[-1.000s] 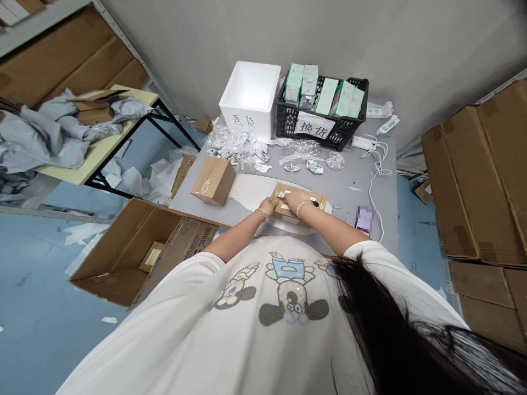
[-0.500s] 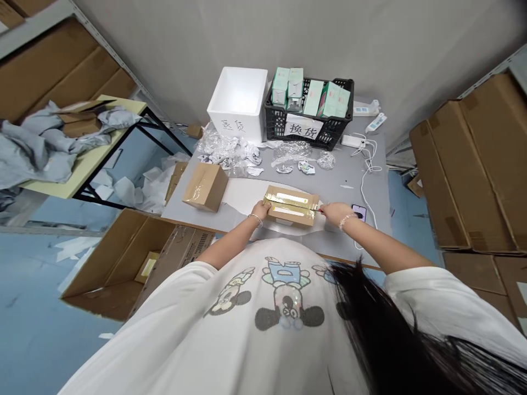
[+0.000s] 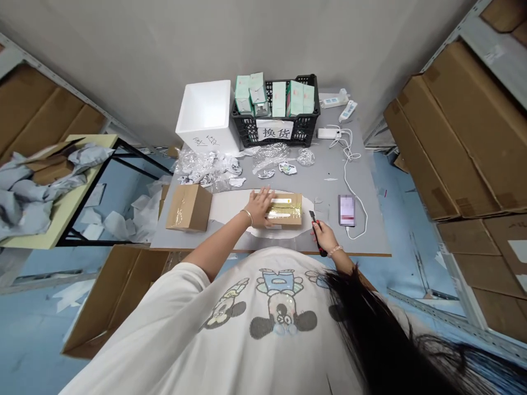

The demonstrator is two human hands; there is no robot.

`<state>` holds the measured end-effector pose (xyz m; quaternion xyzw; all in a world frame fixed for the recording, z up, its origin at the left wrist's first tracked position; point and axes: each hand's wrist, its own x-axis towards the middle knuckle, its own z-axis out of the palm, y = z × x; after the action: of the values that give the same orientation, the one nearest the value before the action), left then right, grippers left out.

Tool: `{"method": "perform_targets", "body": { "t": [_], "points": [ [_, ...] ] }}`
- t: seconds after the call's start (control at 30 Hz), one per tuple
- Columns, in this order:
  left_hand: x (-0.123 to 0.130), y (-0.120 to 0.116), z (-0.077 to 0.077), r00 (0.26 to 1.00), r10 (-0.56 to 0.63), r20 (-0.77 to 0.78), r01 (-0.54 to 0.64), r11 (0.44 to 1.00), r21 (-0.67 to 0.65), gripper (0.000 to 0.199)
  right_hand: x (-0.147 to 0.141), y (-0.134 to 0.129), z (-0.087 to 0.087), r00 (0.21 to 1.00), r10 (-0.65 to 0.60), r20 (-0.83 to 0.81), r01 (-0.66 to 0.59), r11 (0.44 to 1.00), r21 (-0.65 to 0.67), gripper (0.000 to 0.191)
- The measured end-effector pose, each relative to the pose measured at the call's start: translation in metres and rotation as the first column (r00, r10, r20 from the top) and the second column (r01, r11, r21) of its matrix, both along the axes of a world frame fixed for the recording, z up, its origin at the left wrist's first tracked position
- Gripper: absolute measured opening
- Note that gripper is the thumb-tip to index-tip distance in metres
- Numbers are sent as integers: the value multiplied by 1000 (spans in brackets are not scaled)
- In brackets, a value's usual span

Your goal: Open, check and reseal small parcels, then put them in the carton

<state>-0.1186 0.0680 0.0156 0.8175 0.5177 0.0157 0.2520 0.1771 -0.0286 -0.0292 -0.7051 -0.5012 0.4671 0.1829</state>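
A small taped cardboard box lies on a white sheet near the table's front edge. My left hand rests on the box's left end with its fingers spread over the top. To the right of the box, my right hand is closed around a red and black utility knife, whose blade end points up and away from me, apart from the box. Shiny tape and white labels show on the box top.
A taller cardboard box stands left. Behind are a white foam bin, a black crate of green cartons, plastic wrap and crumpled paper. A phone with a white cable lies right. An open carton is on the floor.
My left hand has moved from the box's left edge onto its top. My right hand has drawn the knife away from the box's right end and toward me. The view has shifted.
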Motion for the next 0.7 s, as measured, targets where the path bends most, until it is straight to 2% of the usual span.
{"method": "perform_targets", "body": {
  "t": [0.03, 0.1, 0.17, 0.27, 0.33, 0.4, 0.47, 0.5, 0.57, 0.7],
  "points": [
    [9, 9, 2, 997, -77, 2, 77, 996, -41, 122, -3, -1, 1, 1000, 5, -22, -4, 1000, 6, 32],
    [27, 23, 3, 989, -144, 20, 145, 983, -109, 121, -7, -1, 3, 999, 3, -48, -2, 1000, 29, 31],
    [42, 28, 1, 991, -134, 27, 137, 979, -149, 118, -5, -1, 6, 998, -11, -55, 14, 999, 47, 31],
    [50, 23, 1, 996, -76, -42, 68, 985, -158, 123, 1, -4, 9, 996, -59, -62, 61, 997, 36, 31],
    [51, 19, 2, 992, 28, -120, -44, 990, -137, 130, 2, -7, 12, 992, -97, -84, 99, 995, 18, 31],
    [53, 15, 2, 950, 241, -196, -266, 958, -111, 133, -3, -6, 16, 988, -111, -112, 111, 994, -1, 31],
    [59, 12, 0, 848, 465, -255, -502, 858, -105, 131, -14, 0, 22, 986, -88, -139, 85, 996, -21, 32],
    [63, 10, -2, 796, 540, -273, -584, 804, -112, 129, -21, 5, 26, 987, -62, -147, 58, 998, -29, 32],
    [70, 4, -6, 747, 603, -279, -653, 746, -134, 126, -39, 18, 33, 992, 20, -122, -21, 1000, -6, 33],
    [63, -6, -12, 776, 603, -187, -629, 761, -159, 111, -72, 50, 45, 968, 208, 136, -223, 969, 103, 37]
  ]
}}
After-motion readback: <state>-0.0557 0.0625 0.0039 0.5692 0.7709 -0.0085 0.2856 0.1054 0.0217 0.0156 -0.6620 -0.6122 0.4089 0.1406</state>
